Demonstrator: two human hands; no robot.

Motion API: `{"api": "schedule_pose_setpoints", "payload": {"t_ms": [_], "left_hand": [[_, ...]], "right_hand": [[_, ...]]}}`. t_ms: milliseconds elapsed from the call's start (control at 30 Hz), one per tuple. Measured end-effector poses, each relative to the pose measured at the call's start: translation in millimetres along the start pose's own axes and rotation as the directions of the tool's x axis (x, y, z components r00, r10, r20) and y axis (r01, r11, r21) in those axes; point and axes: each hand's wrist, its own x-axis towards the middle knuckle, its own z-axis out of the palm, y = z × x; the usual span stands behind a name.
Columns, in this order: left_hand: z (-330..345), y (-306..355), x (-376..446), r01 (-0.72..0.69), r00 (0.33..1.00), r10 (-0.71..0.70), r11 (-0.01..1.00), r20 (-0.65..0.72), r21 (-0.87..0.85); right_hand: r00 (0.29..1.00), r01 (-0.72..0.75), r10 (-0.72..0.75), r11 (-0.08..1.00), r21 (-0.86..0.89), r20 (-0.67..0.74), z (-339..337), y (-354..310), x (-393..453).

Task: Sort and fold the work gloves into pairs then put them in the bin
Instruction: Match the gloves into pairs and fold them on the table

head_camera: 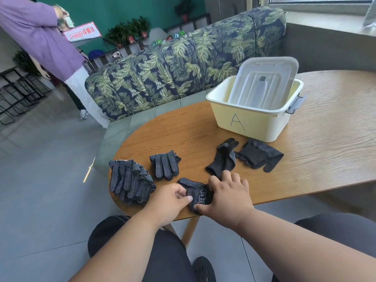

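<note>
- Your left hand (170, 202) pinches the near-left edge of the dotted glove (196, 193) lying at the table's (325, 151) front edge, thumb and curled fingers on the fabric; your right hand (227, 192) presses flat on its right side, thumb tucked against the near hem.
- Keep the right palm down as the anchor and let the left bring its edge over, so the fold lands square; whether a second glove lies beneath, I cannot tell, so check the pair is aligned before creasing.
- Just left sits a heap of dotted gloves (130, 183), with one folded bundle (165, 164) beyond it; keep your elbow off both.
- Further right, two loose gloves (244, 156) lie palm-mixed and unsorted, apparently the next pair.
- Beyond them the bin marked A (250, 121) has its clear lid (264, 82) standing inside; I judge that wants lifting out before bundles go in.
</note>
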Motion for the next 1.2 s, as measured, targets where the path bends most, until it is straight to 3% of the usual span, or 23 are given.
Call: {"api": "schedule_pose_setpoints", "payload": {"t_ms": [200, 367, 633, 833, 1067, 1200], "left_hand": [[9, 13, -4, 0.051, 0.992, -0.039, 0.993, -0.117, 0.106], [13, 24, -12, -0.103, 0.959, 0.185, 0.934, -0.214, 0.342], [30, 29, -20, -0.297, 0.902, 0.422, 0.763, -0.094, 0.574], [50, 38, -42, -0.232, 0.924, 0.377, 0.697, -0.071, 0.678], [70, 36, -45, -0.187, 0.911, 0.393, 0.660, -0.122, 0.728], [71, 35, -45, -0.168, 0.928, 0.341, 0.740, -0.148, 0.651]], "right_hand": [[1.000, -0.016, 0.014, 0.996, 0.091, 0.022, -5, 7, 6], [0.999, -0.045, 0.048, 0.988, 0.150, -0.015, -9, 16, 13], [0.997, -0.076, 0.071, 0.986, 0.146, 0.040, -22, 27, 15], [0.984, -0.147, 0.104, 0.935, 0.323, 0.144, -29, 24, 16], [0.979, -0.175, 0.063, 0.754, 0.633, 0.195, -28, 26, 18], [0.960, -0.269, 0.050, 0.433, 0.860, 0.275, -25, 25, 19]]}}
